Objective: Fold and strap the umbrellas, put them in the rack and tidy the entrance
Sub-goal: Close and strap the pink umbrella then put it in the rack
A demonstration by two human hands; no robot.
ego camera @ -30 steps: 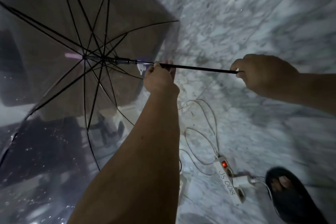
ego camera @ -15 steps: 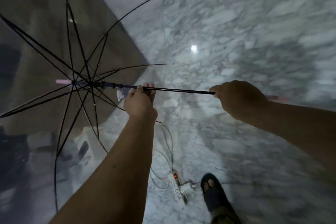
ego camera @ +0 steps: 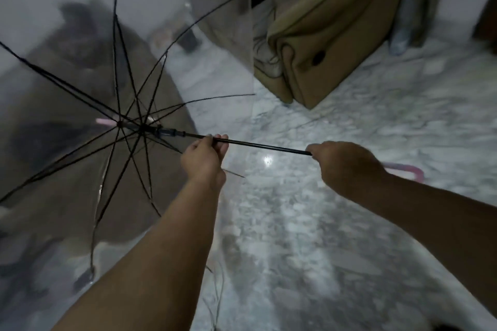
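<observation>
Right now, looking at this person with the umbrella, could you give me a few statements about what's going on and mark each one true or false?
1. The umbrella is spread open. True.
2. The left hand hangs free. False: it grips the black shaft.
3. The right hand holds the handle end of the shaft. True.
4. The handle is black. False: it is pink.
5. A tan sofa stands on the marble floor. True.

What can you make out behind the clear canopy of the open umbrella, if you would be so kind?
Through the canopy show dim brown and dark shapes, blurred by the plastic; what they are cannot be told. The sofa stands clear of it.
</observation>
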